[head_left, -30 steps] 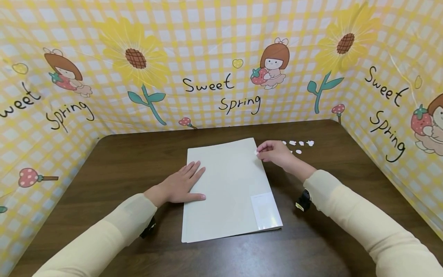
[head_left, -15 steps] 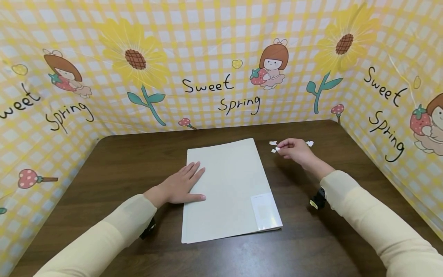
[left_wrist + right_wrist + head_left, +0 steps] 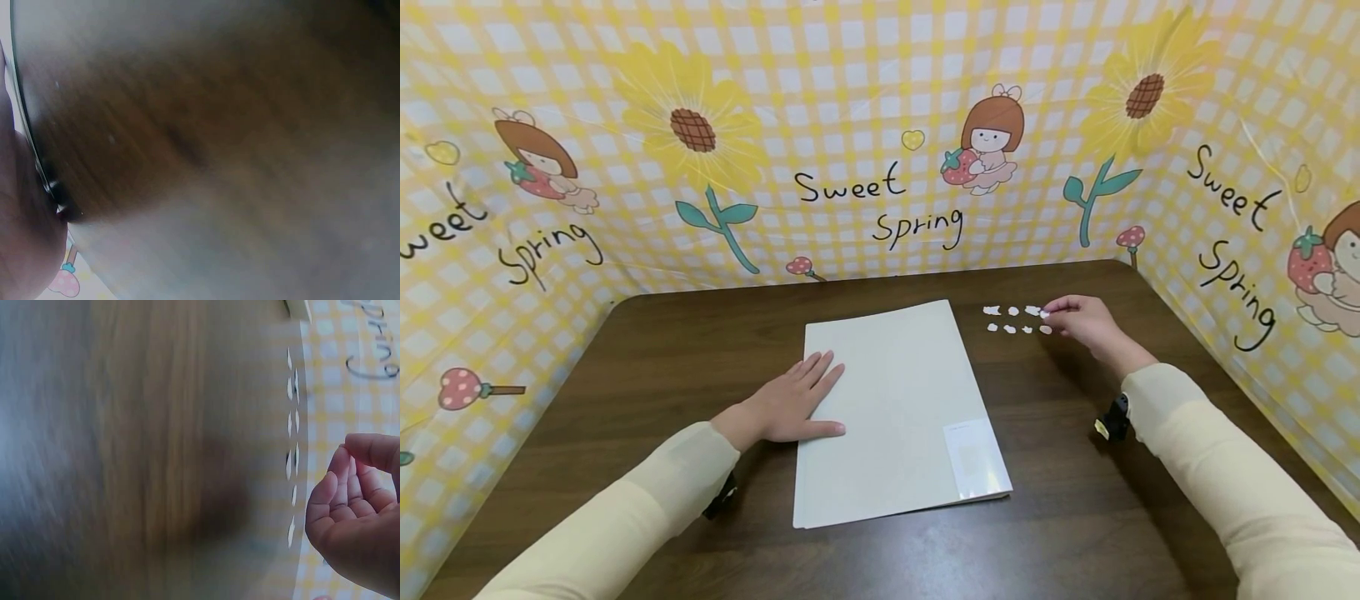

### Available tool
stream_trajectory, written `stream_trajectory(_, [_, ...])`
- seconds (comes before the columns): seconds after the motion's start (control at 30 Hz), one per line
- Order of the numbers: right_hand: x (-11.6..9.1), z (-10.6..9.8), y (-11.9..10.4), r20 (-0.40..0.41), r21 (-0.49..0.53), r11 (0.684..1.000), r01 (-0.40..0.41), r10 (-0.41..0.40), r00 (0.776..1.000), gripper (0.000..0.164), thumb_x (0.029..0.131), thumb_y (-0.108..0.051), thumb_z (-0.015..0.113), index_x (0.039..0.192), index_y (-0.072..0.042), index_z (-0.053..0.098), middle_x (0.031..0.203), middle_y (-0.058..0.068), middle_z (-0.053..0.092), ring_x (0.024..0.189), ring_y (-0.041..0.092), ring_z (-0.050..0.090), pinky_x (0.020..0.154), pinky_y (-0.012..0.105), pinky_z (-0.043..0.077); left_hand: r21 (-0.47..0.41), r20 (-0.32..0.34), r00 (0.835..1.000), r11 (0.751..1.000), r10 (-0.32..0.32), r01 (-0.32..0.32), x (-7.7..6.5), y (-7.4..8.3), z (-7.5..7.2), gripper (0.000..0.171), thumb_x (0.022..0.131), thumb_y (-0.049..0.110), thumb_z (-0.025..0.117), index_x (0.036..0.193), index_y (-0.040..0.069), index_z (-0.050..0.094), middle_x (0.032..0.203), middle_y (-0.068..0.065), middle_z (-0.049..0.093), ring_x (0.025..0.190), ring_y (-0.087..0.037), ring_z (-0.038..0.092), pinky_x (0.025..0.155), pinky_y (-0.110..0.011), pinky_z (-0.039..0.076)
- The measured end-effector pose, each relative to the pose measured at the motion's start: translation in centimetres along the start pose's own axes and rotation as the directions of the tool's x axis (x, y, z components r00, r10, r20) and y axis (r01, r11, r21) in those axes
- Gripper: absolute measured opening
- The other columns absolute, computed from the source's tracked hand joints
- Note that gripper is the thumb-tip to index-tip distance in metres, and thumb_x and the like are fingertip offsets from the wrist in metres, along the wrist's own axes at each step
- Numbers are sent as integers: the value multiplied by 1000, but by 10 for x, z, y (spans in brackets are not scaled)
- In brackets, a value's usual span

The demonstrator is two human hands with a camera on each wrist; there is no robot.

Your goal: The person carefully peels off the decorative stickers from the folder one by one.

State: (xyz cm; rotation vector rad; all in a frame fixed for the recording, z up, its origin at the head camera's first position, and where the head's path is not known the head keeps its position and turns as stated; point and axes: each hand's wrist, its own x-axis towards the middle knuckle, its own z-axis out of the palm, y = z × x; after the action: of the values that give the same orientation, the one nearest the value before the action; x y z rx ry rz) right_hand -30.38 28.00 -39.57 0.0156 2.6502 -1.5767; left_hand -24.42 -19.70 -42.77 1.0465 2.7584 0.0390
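A large off-white booklet (image 3: 891, 417) lies at the middle of the dark wooden table, a clear label pocket (image 3: 977, 458) at its lower right corner. My left hand (image 3: 793, 400) rests flat on its left edge, fingers spread. To the right of the booklet, several small white cut-out pieces (image 3: 1013, 312) lie in two rows. Above the right end of these rows, my right hand (image 3: 1086, 321) pinches a small white piece (image 3: 1044, 314) between thumb and fingers. Its exact shape is too small to tell. In the right wrist view, the pieces (image 3: 291, 531) appear edge-on beside the curled fingers.
Brown table (image 3: 692, 333) surrounds the booklet. A yellow checked cloth (image 3: 850, 83) with printed flowers and lettering stands as a wall at the back and both sides. Black wrist cameras (image 3: 1112, 419) sit below both sleeves. The left wrist view is mostly blurred.
My right hand has moved from the booklet's upper right edge rightward over the rows, still pinching the small white piece. More laid-out pieces show on the left. My left hand has stayed put.
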Motion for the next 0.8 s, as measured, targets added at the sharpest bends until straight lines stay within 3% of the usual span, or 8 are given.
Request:
stream_trajectory(0.53, [9,-23,24,35,-77,997,-23,26,999,33,95,-9,62,118,14,55,120,25,56,80,3,53,71,22,50,13,10,1000,1000,-10,10,0,-3,2,101,89,77,34,156,7,10,160,-20,2,146,-36,3,115,-48,12])
stream_trajectory(0.8, [11,-24,30,21,-122,992,-14,17,1000,30,92,-7,63,113,14,58,121,28,56,82,9,51,67,20,47,14,11,1000,1000,-11,11,0,-2,2,101,88,77,35,156,6,11,160,-20,3,146,-36,4,115,-48,12])
